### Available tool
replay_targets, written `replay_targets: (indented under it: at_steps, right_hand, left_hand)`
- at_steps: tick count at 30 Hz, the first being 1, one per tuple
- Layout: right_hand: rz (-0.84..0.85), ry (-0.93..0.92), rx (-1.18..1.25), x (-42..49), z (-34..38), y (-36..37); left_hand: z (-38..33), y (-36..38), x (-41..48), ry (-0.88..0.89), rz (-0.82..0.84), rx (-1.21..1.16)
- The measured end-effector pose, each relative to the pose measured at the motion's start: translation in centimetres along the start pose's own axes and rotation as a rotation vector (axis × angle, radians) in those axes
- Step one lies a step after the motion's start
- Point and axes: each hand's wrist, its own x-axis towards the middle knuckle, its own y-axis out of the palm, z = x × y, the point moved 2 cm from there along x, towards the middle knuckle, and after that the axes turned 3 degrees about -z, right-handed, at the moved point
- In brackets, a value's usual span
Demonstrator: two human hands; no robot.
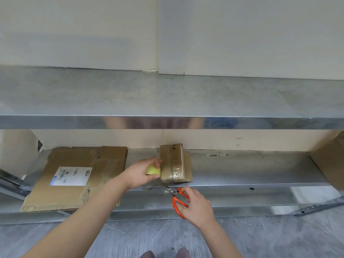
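The left hand (138, 173) curls round a yellowish tape roll (153, 170) touching the small cardboard box (174, 164); the right hand (195, 203) grips orange scissors (174, 192). The box, near the lower shelf (242, 170) front edge, looks light, stiff and tape-slick: hold opposite sides.

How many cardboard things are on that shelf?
3. A flattened box lies at the left; a taped box stands in the middle, beside the left hand holding a tape roll; a cardboard piece is at the right edge, partly cut off. Others may be hidden.
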Motion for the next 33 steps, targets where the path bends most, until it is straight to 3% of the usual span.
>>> replay_targets:
  at_steps: [5,15,21,24,33]
  right_hand:
    - [0.03,-0.007,0.04,-0.3,-0.6,0.2]
    - [0.063,0.058,-0.089,-1.9,-3.2,1.2]
    - [-0.334,0.278,0.034,-1.8,-8.1,-2.6]
    - [-0.422,0.367,0.071,0.0,-10.1,-4.5]
    - [-0.157,0.359,-0.128,6.3,-9.8,-4.4]
  left_hand:
    - [0.2,1.2,0.3,0.021,0.103,0.179]
    - [-0.1,1.8,1.9,-0.041,0.073,0.277]
    - [-0.2,1.4,1.6,-0.024,0.001,0.168]
    - [-0.1,1.0,1.1,-0.035,-0.049,0.13]
    - [0.4,0.3,-0.7,-0.14,-0.134,0.106]
